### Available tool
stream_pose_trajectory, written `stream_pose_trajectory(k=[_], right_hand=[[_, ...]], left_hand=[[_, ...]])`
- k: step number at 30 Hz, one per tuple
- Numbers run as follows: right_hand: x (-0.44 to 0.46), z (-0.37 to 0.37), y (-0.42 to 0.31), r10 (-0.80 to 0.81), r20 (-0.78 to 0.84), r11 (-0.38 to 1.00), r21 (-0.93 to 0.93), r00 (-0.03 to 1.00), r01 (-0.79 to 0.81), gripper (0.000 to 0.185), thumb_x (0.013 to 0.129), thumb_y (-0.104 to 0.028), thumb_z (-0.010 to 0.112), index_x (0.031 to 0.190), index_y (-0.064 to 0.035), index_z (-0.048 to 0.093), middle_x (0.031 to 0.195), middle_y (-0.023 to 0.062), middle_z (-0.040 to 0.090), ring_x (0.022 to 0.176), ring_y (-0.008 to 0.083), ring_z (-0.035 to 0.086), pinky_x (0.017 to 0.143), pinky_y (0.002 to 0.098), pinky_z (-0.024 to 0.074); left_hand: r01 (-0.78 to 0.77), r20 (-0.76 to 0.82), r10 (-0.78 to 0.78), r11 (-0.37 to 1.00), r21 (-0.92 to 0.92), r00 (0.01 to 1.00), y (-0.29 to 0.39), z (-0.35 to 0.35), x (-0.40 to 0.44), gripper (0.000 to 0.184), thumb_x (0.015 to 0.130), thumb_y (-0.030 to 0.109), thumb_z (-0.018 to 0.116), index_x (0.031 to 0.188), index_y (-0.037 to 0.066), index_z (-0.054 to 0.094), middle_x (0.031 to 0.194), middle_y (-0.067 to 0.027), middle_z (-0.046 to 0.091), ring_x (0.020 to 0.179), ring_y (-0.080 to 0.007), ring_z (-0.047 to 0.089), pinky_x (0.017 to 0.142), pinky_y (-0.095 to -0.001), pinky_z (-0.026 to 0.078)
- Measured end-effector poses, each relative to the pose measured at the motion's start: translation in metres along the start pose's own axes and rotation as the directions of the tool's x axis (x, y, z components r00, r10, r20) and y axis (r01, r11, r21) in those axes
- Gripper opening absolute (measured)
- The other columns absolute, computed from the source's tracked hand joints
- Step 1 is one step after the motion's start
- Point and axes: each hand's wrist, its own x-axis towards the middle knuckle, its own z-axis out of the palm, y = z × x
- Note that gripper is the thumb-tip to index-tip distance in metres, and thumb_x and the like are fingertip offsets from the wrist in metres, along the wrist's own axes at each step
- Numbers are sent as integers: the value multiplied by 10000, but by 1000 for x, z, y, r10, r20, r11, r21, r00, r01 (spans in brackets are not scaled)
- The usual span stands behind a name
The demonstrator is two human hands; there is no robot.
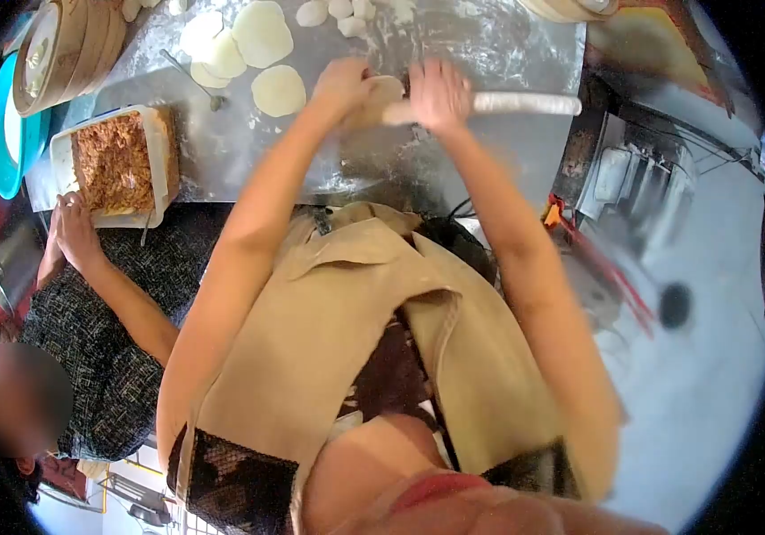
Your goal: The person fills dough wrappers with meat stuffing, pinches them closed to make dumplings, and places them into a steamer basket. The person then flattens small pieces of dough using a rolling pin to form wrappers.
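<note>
My right hand (440,94) lies over a pale rolling pin (529,103), its fingers pointing away from me across it. The pin's long end sticks out to the right over the floured metal table. Just left of it, my left hand (344,85) is closed on the edge of a small dough round (386,88), which the hands partly cover. Flat dough wrappers (263,34) overlap at the upper left of my left hand. A single wrapper (279,91) lies nearer to it. Small dough pieces (339,11) sit at the table's far side.
To the left, a co-worker's hands (77,227) are at a white tub (168,169) of reddish-brown filling (115,160). Bamboo steamers (83,49) and a turquoise basin (6,134) stand beyond it. A spoon (215,102) rests on the metal table (231,169).
</note>
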Motion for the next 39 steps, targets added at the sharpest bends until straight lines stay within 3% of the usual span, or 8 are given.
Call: stream_pose_trajectory(k=[9, 12, 19, 23, 28, 31, 34, 39], right_hand=[[22, 50, 6, -82, 75, 994, -59, 994, 87, 285, 833, -274, 521, 952, -27, 597, 926, 170, 581, 871, 317, 539, 793, 481, 391], [-57, -2, -13, -79, 95, 997, 2, 992, 79, 294, 777, -305, 587, 930, -55, 599, 886, 138, 572, 863, 301, 536, 757, 449, 380], [33, 63, -1, -184, -24, 968, -179, 983, 177, 327, 771, -338, 604, 951, -66, 579, 878, 145, 572, 842, 305, 532, 752, 443, 379], [-65, 1, -21, -52, 79, 997, 54, 996, 47, 289, 813, -283, 554, 960, -37, 584, 946, 167, 594, 864, 319, 537, 756, 436, 368], [46, 62, -25, 11, -426, 980, -175, 904, -94, 277, 783, -338, 579, 812, -63, 577, 817, 134, 581, 804, 260, 535, 716, 413, 365], [0, 24, -23, -100, -90, 995, 16, 991, 101, 323, 775, -412, 557, 789, -90, 563, 812, 96, 570, 816, 249, 530, 742, 411, 361], [-71, 7, 17, -169, 17, 986, -12, 985, 169, 277, 768, -386, 550, 813, -113, 560, 853, 68, 560, 835, 249, 523, 765, 395, 356], [-74, -4, 42, -104, -84, 991, 81, 991, 111, 192, 768, -300, 543, 796, -111, 559, 863, 65, 554, 858, 263, 512, 784, 405, 354]], left_hand=[[8, 141, -20, 996, 84, 990, -6, -17, 3, 281, 759, 280, 623, 884, 32, 669, 804, -188, 650, 821, -338, 636, 738, -404, 508], [142, -96, -180, 939, -314, 979, -22, 12, -48, 302, 754, 299, 627, 898, 37, 673, 837, -192, 650, 828, -341, 635, 723, -417, 514], [77, 99, -87, 992, 98, 991, -8, -19, -1, 296, 765, 309, 625, 889, 45, 678, 867, -163, 657, 863, -325, 625, 787, -385, 491], [112, -245, -193, 944, -312, 950, -31, 13, -54, 257, 784, 270, 601, 872, 41, 676, 828, -180, 644, 803, -344, 614, 730, -394, 484], [42, -40, -42, 999, 10, 998, -14, -2, -15, 315, 774, 339, 599, 832, 41, 684, 836, -187, 648, 799, -354, 621, 763, -435, 482], [-37, 113, 18, 986, 164, 993, -12, -13, -6, 294, 770, 327, 597, 826, 51, 681, 814, -183, 646, 775, -366, 614, 746, -449, 480], [-364, -51, 363, 932, 7, 930, -4, -6, 1, 261, 769, 272, 598, 881, 45, 663, 825, -171, 643, 820, -348, 611, 743, -419, 482], [-229, -476, 144, 966, -124, 867, 30, -16, 83, 316, 799, 289, 620, 962, 20, 642, 868, -160, 641, 815, -320, 610, 718, -405, 461]])
